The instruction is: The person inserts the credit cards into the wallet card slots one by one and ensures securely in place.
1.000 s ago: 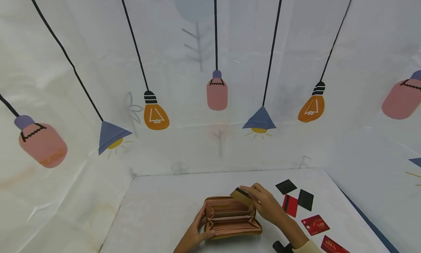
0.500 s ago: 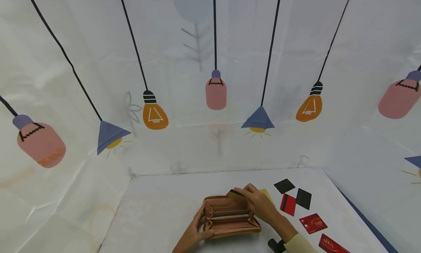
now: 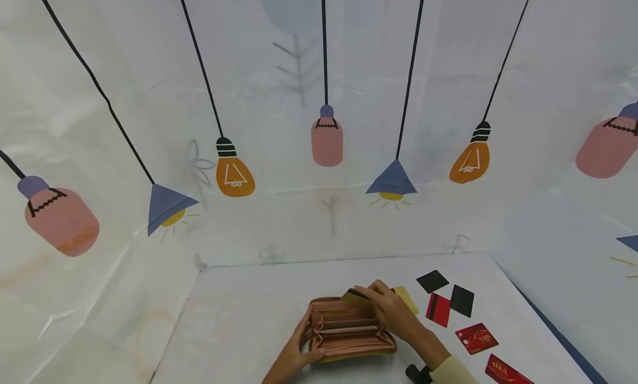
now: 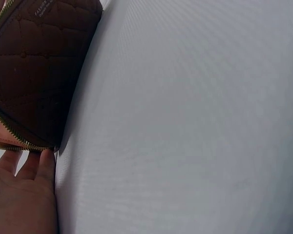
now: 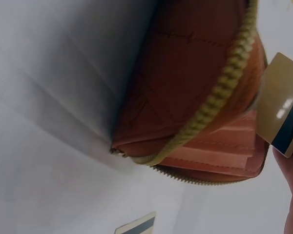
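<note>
A zip-around wallet (image 3: 356, 351), brown and quilted outside with a pinkish lining, stands spread open on the white table. My left hand (image 3: 297, 348) grips its left end, thumb over the near edge. In the left wrist view, fingers (image 4: 45, 168) reach round the zipped end. My right hand (image 3: 395, 313) pinches a gold card (image 3: 353, 296) with a dark stripe at the wallet's far right edge. Seen from the right wrist, the gold card (image 5: 279, 95) overlaps the rim beside the stitched card slots (image 5: 210, 153). Its lower corner lies behind the wallet's edge there.
To the right of my right hand lie a yellow card (image 3: 406, 300), two black cards (image 3: 432, 281), a red striped card (image 3: 438, 310) and two red VIP cards (image 3: 476, 338). Printed lamps decorate the white backdrop (image 3: 279, 229) behind the table.
My right hand has moved slightly left with the gold card, lowering it toward the wallet's far edge. The yellow card behind that hand has come into sight. My left hand keeps its hold.
</note>
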`<state>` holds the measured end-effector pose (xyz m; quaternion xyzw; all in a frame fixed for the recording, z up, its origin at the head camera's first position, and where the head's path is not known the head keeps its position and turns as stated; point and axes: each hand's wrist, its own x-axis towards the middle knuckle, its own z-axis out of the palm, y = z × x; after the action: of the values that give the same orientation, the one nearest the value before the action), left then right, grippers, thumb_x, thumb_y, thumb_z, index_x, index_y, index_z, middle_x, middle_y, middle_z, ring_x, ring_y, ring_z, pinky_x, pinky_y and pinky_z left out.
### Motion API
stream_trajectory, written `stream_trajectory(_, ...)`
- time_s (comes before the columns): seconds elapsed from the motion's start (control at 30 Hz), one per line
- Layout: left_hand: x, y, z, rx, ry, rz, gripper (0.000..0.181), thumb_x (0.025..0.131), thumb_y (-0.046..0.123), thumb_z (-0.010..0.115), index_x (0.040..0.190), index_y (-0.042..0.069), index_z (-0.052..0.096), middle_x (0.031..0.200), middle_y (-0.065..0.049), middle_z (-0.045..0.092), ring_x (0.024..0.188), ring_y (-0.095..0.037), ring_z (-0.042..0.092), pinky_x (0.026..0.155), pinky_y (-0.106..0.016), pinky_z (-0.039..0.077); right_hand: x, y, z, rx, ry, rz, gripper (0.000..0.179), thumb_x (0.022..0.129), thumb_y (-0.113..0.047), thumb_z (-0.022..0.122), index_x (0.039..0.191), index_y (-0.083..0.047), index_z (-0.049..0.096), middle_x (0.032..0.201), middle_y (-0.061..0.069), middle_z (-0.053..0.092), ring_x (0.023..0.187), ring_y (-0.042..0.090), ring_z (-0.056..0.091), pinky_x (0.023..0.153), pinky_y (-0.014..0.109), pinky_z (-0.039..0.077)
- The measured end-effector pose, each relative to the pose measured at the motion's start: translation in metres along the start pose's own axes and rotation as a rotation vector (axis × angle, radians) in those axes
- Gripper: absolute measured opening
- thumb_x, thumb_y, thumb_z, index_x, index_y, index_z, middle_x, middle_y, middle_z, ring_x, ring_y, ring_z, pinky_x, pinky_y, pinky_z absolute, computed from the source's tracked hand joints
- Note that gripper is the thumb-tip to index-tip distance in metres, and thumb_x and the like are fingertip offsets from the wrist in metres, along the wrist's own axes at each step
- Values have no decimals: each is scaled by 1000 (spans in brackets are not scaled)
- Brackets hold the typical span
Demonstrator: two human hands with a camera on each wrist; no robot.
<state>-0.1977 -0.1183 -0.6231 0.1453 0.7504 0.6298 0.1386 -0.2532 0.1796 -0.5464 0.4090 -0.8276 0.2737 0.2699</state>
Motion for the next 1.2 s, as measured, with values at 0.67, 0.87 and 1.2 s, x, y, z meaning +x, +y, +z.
stream_trajectory(0.67,0,-1,-1,13,-9,11,89,99,29,63,161,35,-1,169,-14,1,151,-47,19,117,-62,29,-12,5,1,-296,-25,-106,82,59,14,83,132,-20,67,94,-2,59,80,7,49,72,30,53)
stream_trajectory(0.87,1,-2,-2,21,-6,20,90,99,28,63,162,31,-1,168,-16,1,150,-48,19,117,-62,29,-10,7,1,-313,-34,-144,40,107,-7,40,132,-21,67,94,-2,58,79,6,48,69,25,49)
stream_trajectory(1.2,1,-2,-2,19,-18,23,90,99,28,63,161,34,-2,169,-14,0,151,-47,18,117,-62,29,-11,6,7,-353,-42,-126,67,111,-23,8,124,-19,73,88,-4,54,76,4,42,63,20,45)
